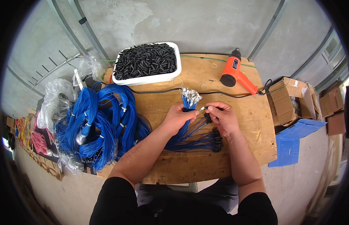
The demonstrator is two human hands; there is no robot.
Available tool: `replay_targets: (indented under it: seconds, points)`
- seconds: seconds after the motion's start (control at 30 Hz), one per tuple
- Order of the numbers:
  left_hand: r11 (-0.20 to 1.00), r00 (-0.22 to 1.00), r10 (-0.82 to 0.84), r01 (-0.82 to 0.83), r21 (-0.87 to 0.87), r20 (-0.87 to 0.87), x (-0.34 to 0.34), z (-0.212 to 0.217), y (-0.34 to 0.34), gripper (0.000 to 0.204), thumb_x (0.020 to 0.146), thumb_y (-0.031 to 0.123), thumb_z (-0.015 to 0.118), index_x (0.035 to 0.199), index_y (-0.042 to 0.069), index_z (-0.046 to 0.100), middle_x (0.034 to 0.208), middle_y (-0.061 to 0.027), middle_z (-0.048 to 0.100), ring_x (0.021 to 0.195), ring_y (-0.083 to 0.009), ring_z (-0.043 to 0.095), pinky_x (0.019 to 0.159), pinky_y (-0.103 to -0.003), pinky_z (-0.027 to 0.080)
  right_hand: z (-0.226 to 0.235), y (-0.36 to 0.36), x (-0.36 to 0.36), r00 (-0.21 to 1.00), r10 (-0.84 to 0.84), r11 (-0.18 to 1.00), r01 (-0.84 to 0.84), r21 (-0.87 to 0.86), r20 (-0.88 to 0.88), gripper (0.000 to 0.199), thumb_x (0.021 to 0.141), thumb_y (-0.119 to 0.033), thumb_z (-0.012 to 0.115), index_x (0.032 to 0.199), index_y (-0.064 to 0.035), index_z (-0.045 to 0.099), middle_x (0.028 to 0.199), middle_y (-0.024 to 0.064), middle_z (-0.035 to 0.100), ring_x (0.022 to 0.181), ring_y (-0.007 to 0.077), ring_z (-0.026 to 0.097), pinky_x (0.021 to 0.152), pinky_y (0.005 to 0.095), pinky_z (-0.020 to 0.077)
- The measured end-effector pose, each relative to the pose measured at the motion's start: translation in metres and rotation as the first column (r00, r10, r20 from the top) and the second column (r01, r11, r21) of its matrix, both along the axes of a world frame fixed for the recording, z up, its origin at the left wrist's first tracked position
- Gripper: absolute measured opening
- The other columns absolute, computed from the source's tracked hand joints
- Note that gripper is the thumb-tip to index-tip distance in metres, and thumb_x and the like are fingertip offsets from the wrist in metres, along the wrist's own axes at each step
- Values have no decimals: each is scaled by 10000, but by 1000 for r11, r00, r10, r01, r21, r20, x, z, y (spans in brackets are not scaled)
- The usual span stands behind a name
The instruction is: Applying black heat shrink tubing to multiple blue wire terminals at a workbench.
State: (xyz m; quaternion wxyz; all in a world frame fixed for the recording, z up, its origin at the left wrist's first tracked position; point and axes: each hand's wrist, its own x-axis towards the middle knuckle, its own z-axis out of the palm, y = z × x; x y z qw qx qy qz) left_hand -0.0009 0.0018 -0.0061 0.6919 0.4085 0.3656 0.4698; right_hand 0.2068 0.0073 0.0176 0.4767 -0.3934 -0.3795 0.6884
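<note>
The bundle of blue wires lies near the middle of the wooden tabletop, gripped upright in the left hand with its metal terminals fanned out toward 12 o'clock. The right hand, just at 3 o'clock of the left, pinches a single wire end with a short black sleeve between thumb and fingers. Finished ends with black sleeves lie spread at 5 o'clock of the hands.

Judging from this, the likeliest slip is the small sleeve dropping from the pinch, since it is tiny and the fingertips cover most of it. The loose strands could also tangle with the finished ones below, because they cross each other under the right wrist. A loosened left-hand grip would let the bundle splay and mix done with undone wires.

The white tray of black sleeves sits at 11 o'clock, well apart, so a reach there passes over the terminals. The orange heat gun rests at 1 o'clock; its black cord runs across the tabletop just behind the terminals and could snag them. Large coils of blue wire crowd the 9 o'clock side.
</note>
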Motion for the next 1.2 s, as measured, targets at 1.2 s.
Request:
replay_targets:
  seconds: [1.2]
  points:
    - [995, 987, -99, 100, 5, -130, 0, 2, -1, 119, 844, 77, 730, 895, -4, 660, 748, -26, 622, 661, -102, 562, 629, -246, 444, 4, -4, -3, 993, -58, 991, 44, 128, 106, 150, 887, -43, 710, 1025, 17, 711, 670, -53, 565, 527, 13, 380, 471, 183, 270]
